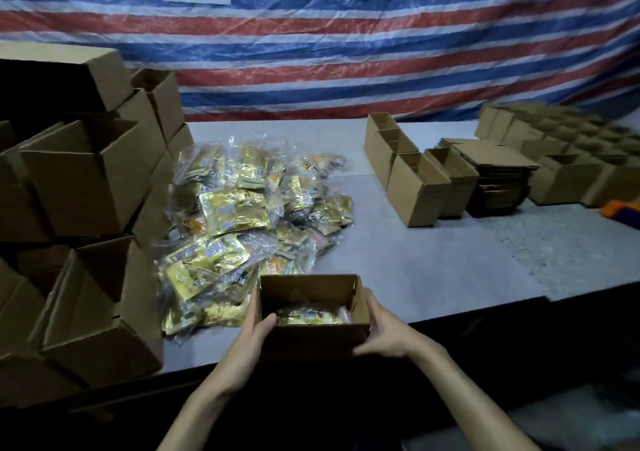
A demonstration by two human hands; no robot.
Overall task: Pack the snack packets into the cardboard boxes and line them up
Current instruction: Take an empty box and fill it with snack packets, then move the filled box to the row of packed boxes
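I hold a small open cardboard box (320, 341) at the table's near edge. My left hand (254, 329) grips its left wall, thumb hooked over the rim. My right hand (382, 329) clasps its right wall. Gold snack packets (311, 316) lie inside the box. A big heap of gold and clear snack packets (242, 222) covers the table just beyond and to the left of the box.
Open empty boxes are stacked high along the left (86, 187). A row of open boxes (412, 173) stands mid-right beside a stack of flattened cardboard (498, 176). More boxes (568, 152) fill the far right. The grey table (433, 260) ends against a striped tarp (346, 52).
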